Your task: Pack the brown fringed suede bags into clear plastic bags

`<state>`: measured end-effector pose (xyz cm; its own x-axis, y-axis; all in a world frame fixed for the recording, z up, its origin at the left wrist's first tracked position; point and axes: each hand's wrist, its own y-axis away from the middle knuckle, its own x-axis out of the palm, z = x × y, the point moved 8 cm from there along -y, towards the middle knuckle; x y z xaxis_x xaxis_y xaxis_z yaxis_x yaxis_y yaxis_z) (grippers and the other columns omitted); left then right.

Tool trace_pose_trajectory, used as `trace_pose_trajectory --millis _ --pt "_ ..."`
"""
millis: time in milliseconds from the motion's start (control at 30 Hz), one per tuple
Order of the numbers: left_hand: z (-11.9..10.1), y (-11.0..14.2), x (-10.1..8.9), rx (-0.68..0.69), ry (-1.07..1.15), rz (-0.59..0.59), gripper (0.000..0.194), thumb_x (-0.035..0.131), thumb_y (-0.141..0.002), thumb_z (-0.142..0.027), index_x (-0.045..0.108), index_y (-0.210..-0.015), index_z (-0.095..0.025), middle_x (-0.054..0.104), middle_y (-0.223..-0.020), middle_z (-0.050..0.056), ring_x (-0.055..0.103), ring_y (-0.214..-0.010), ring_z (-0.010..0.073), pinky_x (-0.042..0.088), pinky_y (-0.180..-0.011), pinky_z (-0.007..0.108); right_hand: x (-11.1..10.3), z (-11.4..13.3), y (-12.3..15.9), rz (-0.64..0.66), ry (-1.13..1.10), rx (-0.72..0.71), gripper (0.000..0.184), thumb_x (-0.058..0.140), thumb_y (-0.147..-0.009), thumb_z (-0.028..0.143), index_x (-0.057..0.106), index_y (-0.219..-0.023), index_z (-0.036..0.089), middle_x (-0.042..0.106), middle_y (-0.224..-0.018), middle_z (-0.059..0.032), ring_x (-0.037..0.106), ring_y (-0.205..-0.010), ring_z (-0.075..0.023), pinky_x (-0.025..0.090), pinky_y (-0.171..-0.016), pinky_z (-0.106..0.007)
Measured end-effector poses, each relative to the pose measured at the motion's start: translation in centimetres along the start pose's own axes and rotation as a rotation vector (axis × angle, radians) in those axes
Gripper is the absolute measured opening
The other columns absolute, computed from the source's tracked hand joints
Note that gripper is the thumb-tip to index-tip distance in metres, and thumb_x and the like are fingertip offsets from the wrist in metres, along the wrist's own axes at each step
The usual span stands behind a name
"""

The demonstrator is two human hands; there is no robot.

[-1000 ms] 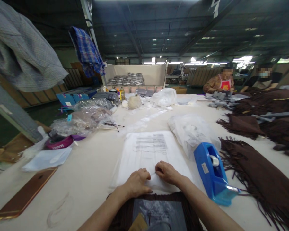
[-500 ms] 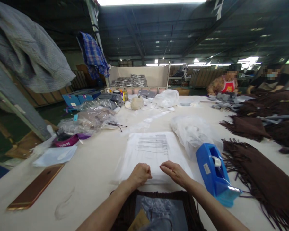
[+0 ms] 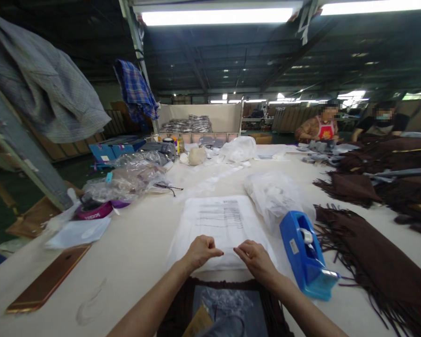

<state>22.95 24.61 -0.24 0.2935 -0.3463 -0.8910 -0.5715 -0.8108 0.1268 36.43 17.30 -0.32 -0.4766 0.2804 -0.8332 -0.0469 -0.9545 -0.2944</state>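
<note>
My left hand [image 3: 203, 250] is closed in a pinch, thumb and forefinger together, over the near part of a stack of white plastic bags [image 3: 210, 210] with printed lines of text. Facing it, my right hand [image 3: 254, 257] is also pinched, a small gap away. Any thin film between the fingertips is too faint to make out. Just below the bags, near my body, lies a dark brown fringed scarf [image 3: 175, 309] with a grey panel, crumpled clear plastic and a tan tag on top. A blue tape dispenser [image 3: 298, 248] stands to the right of my right hand.
Brown fringed scarves [image 3: 375, 252] cover the right side of the table. A crumpled white bag [image 3: 273, 192] lies behind the dispenser. At left are a phone [image 3: 51, 276], a purple roll [image 3: 93, 211] and clear plastic packages [image 3: 126, 180]. Two people [image 3: 321, 126] work at the far right.
My right hand's extended fingers have drawn into a pinch, and my left hand has gone from a loose fist to a pinch. The view has tilted up slightly.
</note>
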Motion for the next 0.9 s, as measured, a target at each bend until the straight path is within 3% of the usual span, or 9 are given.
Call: trace_pose_trajectory --millis 200,333,433,633,667,733,833,900 --pt "-0.3 1.6 -0.7 0.079 -0.289 -0.074 0.008 0.054 -0.081 -0.020 0.060 -0.085 -0.017 0.065 -0.089 0.005 0.058 -0.090 0.0204 0.038 -0.078 0.030 -1.1 1.2 0.7 -0.090 0.095 -0.109 0.029 0.040 -0.092 0.026 0.057 -0.071 0.018 0.059 -0.076 -0.0035 0.053 -0.075 -0.0139 0.038 -0.068 -0.023" --pt "2.1 2.3 -1.9 0.058 -0.456 -0.108 0.024 0.039 -0.081 -0.003 0.059 -0.089 -0.014 0.063 -0.092 0.012 0.058 -0.094 0.0243 0.038 -0.083 0.036 -1.2 0.3 1.1 -0.096 0.150 -0.147 0.022 0.044 -0.084 0.007 0.059 -0.073 0.019 0.060 -0.080 -0.0048 0.051 -0.078 -0.0166 0.035 -0.072 -0.026" --pt "4.9 3.1 -3.3 0.005 -0.517 -0.154 0.028 0.034 -0.082 -0.002 0.059 -0.089 -0.012 0.062 -0.092 0.013 0.057 -0.093 0.0252 0.039 -0.083 0.036 -1.7 -2.2 1.5 -0.119 0.152 -0.071 0.027 0.042 -0.076 -0.003 0.059 -0.071 0.018 0.060 -0.078 -0.0067 0.050 -0.075 -0.0183 0.034 -0.071 -0.029" --pt "9.2 6.0 -5.9 -0.151 -0.470 -0.335 0.024 0.037 -0.080 -0.002 0.058 -0.083 -0.014 0.063 -0.090 0.011 0.056 -0.090 0.0242 0.037 -0.080 0.035 -3.5 -6.7 3.2 -0.253 0.020 0.207 0.023 0.040 -0.069 -0.001 0.055 -0.066 0.017 0.057 -0.075 -0.0086 0.051 -0.073 -0.0197 0.034 -0.068 -0.031" --pt "9.8 6.4 -6.3 -0.190 -0.378 -0.386 0.021 0.040 -0.079 -0.003 0.057 -0.078 -0.016 0.062 -0.083 0.008 0.056 -0.084 0.0226 0.038 -0.074 0.032 -3.6 -7.1 3.5 -0.274 -0.027 0.247 0.021 0.042 -0.069 0.001 0.054 -0.066 0.018 0.058 -0.075 -0.0074 0.052 -0.072 -0.0187 0.035 -0.067 -0.030" --pt "11.7 7.1 -6.8 -0.311 0.041 -0.492 0.018 0.049 -0.077 -0.006 0.054 -0.064 -0.017 0.057 -0.061 0.001 0.055 -0.065 0.0184 0.035 -0.060 0.026 -3.4 -7.9 3.9 -0.317 -0.150 0.338 0.016 0.045 -0.069 0.007 0.056 -0.070 0.019 0.059 -0.073 -0.0053 0.054 -0.068 -0.0172 0.037 -0.064 -0.029" --pt "14.4 7.0 -5.2 -0.479 0.828 -0.571 0.020 0.058 -0.069 -0.008 0.050 -0.053 -0.017 0.047 -0.044 -0.004 0.047 -0.044 0.0126 0.024 -0.044 0.022 -2.3 -9.5 4.1 -0.374 -0.417 0.503 0.010 0.050 -0.071 0.022 0.056 -0.078 0.019 0.060 -0.068 -0.0036 0.052 -0.052 -0.0143 0.039 -0.052 -0.028" --pt "14.8 6.3 -4.0 -0.509 1.105 -0.589 0.016 0.061 -0.066 -0.008 0.051 -0.056 -0.016 0.050 -0.045 -0.005 0.046 -0.039 0.0098 0.024 -0.039 0.019 -1.3 -10.4 4.1 -0.402 -0.622 0.603 0.021 0.053 -0.069 0.037 0.053 -0.079 0.019 0.058 -0.062 -0.0016 0.044 -0.040 -0.0110 0.035 -0.042 -0.026"
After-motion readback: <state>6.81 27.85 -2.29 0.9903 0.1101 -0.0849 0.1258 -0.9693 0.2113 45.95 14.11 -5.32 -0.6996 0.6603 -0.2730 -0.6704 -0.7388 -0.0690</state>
